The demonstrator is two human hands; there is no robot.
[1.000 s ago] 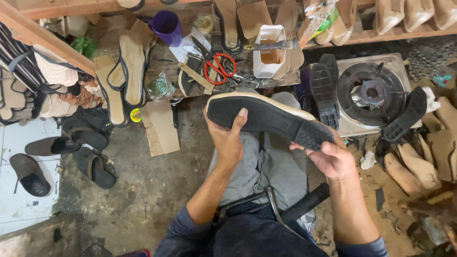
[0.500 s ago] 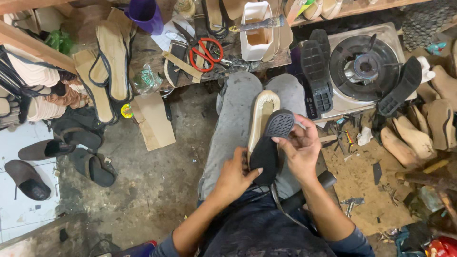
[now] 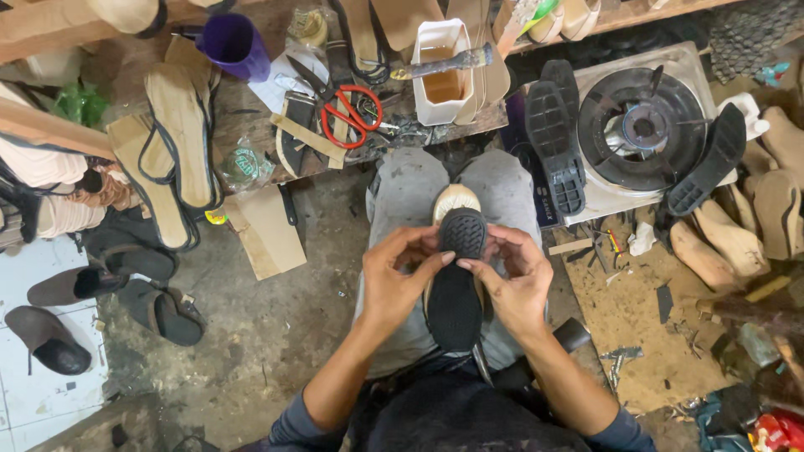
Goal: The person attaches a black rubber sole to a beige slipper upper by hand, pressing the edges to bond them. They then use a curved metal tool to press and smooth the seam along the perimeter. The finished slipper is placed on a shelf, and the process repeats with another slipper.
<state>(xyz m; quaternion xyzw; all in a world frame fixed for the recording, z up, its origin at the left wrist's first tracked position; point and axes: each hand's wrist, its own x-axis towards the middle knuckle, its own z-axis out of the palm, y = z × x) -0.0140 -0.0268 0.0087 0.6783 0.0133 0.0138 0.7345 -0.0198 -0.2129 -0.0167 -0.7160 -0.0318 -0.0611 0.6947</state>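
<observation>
Over the person's lap, the left hand (image 3: 400,280) grips the left edge of a black rubber shoe sole on a tan insole (image 3: 456,280); the right hand (image 3: 512,285) pinches its right edge, both thumbs pressing its tread.

A black rubber outsole (image 3: 455,289) with a ridged tread lies lengthwise over the person's lap, tread side up, its rounded heel end pointing away from the body. It sits on top of a pale tan insole (image 3: 453,199), whose edge shows beyond the heel end. The left hand (image 3: 396,280) and right hand (image 3: 515,283) grip the sole from either side, thumbs pressing on the tread.
</observation>
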